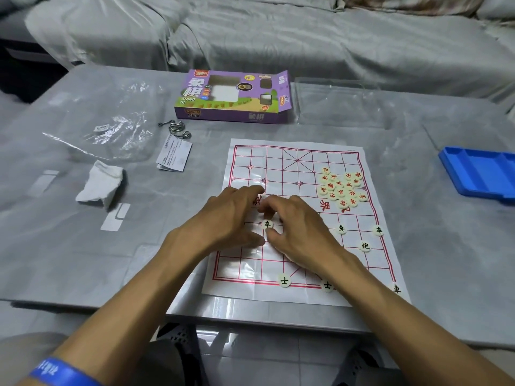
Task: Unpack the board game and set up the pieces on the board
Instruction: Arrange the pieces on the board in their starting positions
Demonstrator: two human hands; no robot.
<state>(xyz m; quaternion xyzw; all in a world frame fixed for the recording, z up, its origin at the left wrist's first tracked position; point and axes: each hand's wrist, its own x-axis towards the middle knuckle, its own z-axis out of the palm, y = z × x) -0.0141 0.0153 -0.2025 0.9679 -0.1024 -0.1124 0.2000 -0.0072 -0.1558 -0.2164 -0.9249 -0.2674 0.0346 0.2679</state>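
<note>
A white paper board (278,162) with a red grid lies on the grey table. A heap of red-lettered pieces (341,188) sits on its right middle. Black-lettered pieces stand singly on the near half, among them one (342,228), another (365,246) and one on the near edge line (284,281). My left hand (237,215) rests arched over the board's left middle. Beside it, my right hand (298,229) has its fingers curled down. One black-lettered piece (267,224) lies between the two hands, near my right thumb. Whatever is under the hands is hidden.
The opened purple game box (232,97) lies behind the board, with a clear plastic lid (337,103) to its right. A blue tray (479,174) sits at the far right. On the left are a plastic bag (111,135), a tissue (101,185), a metal puzzle (175,129) and a leaflet (174,157).
</note>
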